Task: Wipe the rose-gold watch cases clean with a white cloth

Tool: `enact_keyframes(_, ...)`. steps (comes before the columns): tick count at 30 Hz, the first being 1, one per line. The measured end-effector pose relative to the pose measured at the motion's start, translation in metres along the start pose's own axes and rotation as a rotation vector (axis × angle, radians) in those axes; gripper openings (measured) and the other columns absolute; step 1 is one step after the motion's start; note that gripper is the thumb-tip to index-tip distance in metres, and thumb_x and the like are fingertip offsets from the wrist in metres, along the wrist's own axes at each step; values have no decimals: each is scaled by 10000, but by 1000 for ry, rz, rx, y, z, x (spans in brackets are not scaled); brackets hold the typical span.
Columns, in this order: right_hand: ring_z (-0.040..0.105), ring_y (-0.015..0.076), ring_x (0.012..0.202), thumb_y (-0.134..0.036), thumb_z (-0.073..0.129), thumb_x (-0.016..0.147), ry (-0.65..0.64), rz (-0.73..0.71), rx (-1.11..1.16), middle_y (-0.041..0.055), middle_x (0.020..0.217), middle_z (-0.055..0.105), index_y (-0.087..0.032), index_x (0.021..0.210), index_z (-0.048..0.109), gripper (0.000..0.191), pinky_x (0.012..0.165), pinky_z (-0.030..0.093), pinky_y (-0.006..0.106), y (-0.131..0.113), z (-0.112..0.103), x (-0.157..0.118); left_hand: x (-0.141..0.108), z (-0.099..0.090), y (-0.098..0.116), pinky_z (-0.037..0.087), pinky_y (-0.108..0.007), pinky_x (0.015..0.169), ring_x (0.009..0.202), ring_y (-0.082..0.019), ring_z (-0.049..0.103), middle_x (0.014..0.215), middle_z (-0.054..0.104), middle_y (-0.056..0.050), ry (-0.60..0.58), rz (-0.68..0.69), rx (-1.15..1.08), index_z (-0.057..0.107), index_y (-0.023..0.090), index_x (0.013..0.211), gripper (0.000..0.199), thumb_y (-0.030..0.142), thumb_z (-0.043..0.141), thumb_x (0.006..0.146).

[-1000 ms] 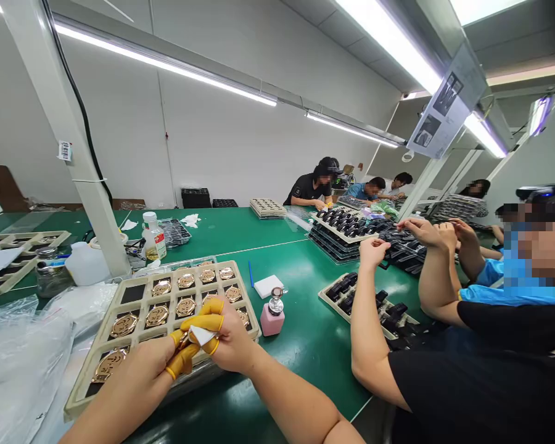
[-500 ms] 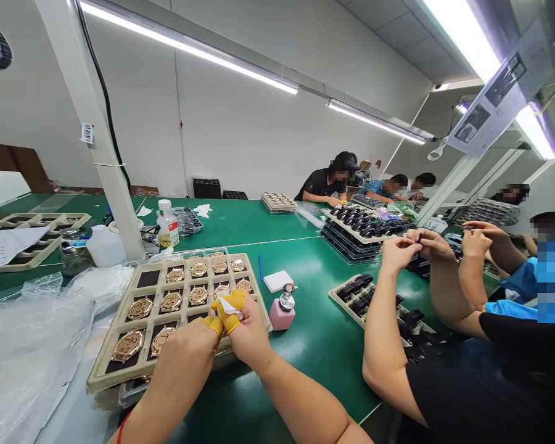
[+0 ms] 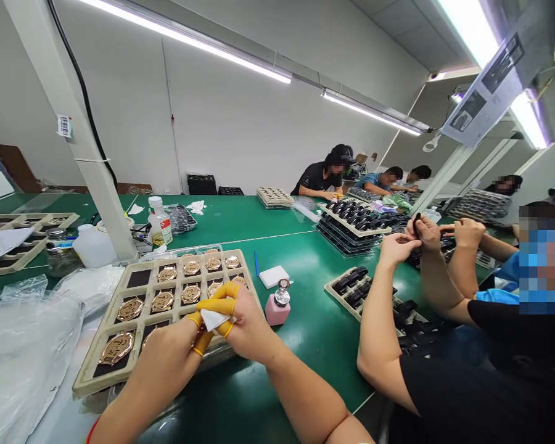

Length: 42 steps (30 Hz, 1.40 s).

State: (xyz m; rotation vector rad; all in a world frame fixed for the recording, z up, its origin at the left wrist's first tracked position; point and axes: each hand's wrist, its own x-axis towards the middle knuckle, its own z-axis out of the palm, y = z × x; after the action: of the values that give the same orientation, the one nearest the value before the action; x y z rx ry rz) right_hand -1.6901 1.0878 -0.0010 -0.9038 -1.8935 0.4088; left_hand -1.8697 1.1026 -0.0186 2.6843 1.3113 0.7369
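White wipe sits in the right hand, its fingers, in yellow finger covers, closed narrowly on it, over the near right part of a beige tray. The left hand meets it there, its covered fingers bent close together; whether they grip anything is hard to tell (the two hands hide much of that spot). Gold-coloured round cases lie in the tray's compartments on dark pads. Just right of the tray stands a pink bottle with a metal top, near a white block and a blue stick. Further right, a co-worker's hands hold a small dark piece.
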Motion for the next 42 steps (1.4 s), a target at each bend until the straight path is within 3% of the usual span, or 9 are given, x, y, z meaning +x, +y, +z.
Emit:
enact_keyframes(4, 551, 190, 833, -347, 535, 881, 147, 21, -68, 45, 822, 633, -237, 873, 733, 227, 813, 442, 366, 3, 24, 0, 2, 1, -4, 359, -251, 480, 518, -183, 596, 600, 641, -28, 68, -14, -3, 621, 199, 738, 280, 295, 387, 857)
enact_keyframes(10, 614, 170, 712, -446, 587, 822, 231, 395, 367, 34, 731, 668, -185, 815, 720, 293, 640, 510, 281, 22, 36, 6, 4, 8, 3, 362, -247, 513, 535, -180, 572, 569, 597, -54, 107, 92, 221, 613, 188, 598, 311, 92, 389, 791)
enact_keyframes(16, 636, 202, 850, -441, 599, 835, 271, 461, 498, 52, 870, 703, -205, 957, 713, 290, 845, 503, 374, 35, 10, 6, 1, -6, 9, 488, -273, 713, 829, -196, 663, 947, 713, -49, 48, 33, -240, 645, 218, 1102, 288, 173, 443, 902)
enact_keyframes(23, 588, 197, 897, -251, 647, 829, 151, 89, 326, 42, 927, 634, -320, 990, 728, 193, 820, 478, 358, 1, 8, -9, 1, -21, 14, 443, -241, 619, 718, -162, 630, 825, 697, -25, 29, -44, -376, 651, 186, 892, 158, 207, 494, 894)
enact_keyframes(26, 556, 181, 847, -193, 615, 842, 261, 31, 231, 34, 865, 610, -320, 966, 730, 212, 788, 459, 339, -4, 26, -13, -1, -16, 19, 418, -243, 585, 680, -163, 620, 787, 687, -40, 107, -11, -279, 640, 166, 885, 192, 128, 453, 859)
enact_keyframes(30, 565, 168, 759, -292, 617, 849, 445, 251, 450, 33, 810, 627, -243, 880, 730, 127, 720, 471, 313, 5, 42, -12, -1, 5, 22, 353, -257, 511, 558, -164, 563, 599, 608, -45, 266, 132, -34, 587, 163, 642, 271, 31, 394, 778)
enact_keyframes(33, 580, 159, 692, -355, 694, 783, 389, 499, 671, 21, 759, 650, -212, 882, 722, 177, 657, 475, 290, 14, 37, -5, 2, 15, 21, 350, -255, 505, 532, -164, 543, 570, 584, -46, 274, 180, 15, 584, 160, 617, 297, 34, 388, 802)
enact_keyframes(37, 607, 156, 679, -426, 710, 753, 356, 595, 808, 18, 771, 674, -218, 854, 717, 231, 663, 488, 291, 22, 14, 2, 4, 5, 20, 467, -261, 680, 773, -182, 635, 883, 696, -50, 132, 84, -419, 651, 188, 987, 189, 208, 476, 917)
enact_keyframes(42, 605, 169, 837, -369, 709, 776, 387, 329, 603, 17, 876, 664, -273, 871, 723, 136, 820, 471, 311, 10, -1, -7, 3, -15, 26, 457, -223, 608, 634, -124, 561, 778, 645, -12, -70, -63, -864, 621, 168, 884, 229, 340, 479, 937)
